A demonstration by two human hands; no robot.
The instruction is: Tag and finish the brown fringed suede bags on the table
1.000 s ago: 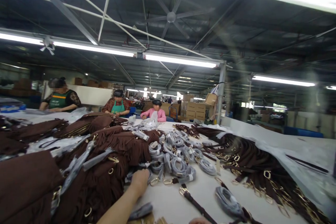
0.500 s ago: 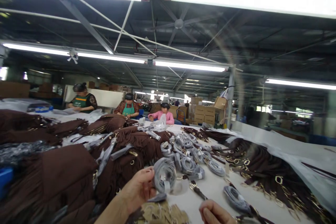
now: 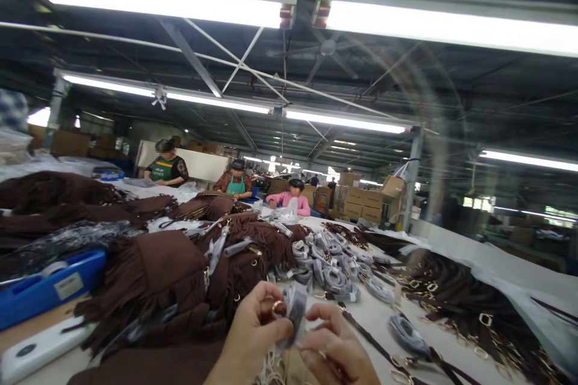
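Note:
A coiled strap in grey wrap is held upright near the bottom centre. My left hand is closed on its left side, and a gold ring shows at the fingers. On the coil's right side, my right hand has bent fingers pressed against the wrap. Beyond both hands lies a pile of similar wrapped coils. Brown fringed bags are heaped to the left. A dark strap with gold clasps lies just right of my right hand.
A blue tape dispenser and a white device are at the lower left. Dark straps with gold buckles spread along the right. Several people sit across the table, one in pink. Cardboard boxes stand behind.
My right hand has moved up and left to the coil. The coil has turned edge-on in my left hand. The view has shifted left, bringing the tape dispenser more fully into sight.

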